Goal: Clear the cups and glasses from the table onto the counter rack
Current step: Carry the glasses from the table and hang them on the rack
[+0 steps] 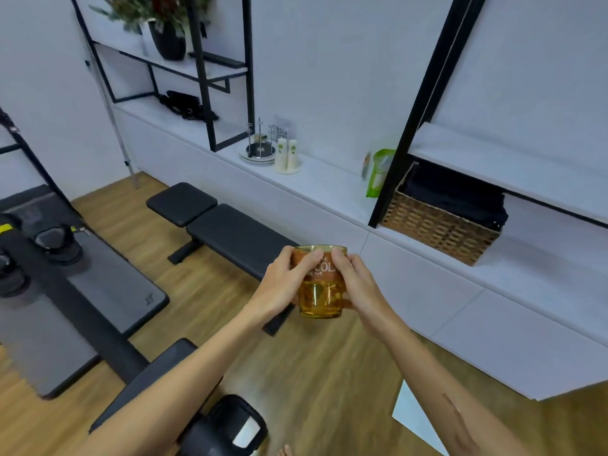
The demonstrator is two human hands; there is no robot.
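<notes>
An amber glass mug (pixel 317 299) with white lettering is held upright in front of me, above the wooden floor. My left hand (pixel 285 284) wraps its left side with the thumb across the front. My right hand (pixel 353 279) grips its right side, where the handle sits. On the white counter at the back stands a metal cup rack (pixel 260 144) on a round base, with bare pegs.
A black padded bench (pixel 227 232) stands between me and the counter. Two pale bottles (pixel 286 156) sit beside the rack. A green pouch (pixel 378 172) and a wicker basket (pixel 437 225) are further right. Gym mats and equipment (pixel 49 258) lie at left.
</notes>
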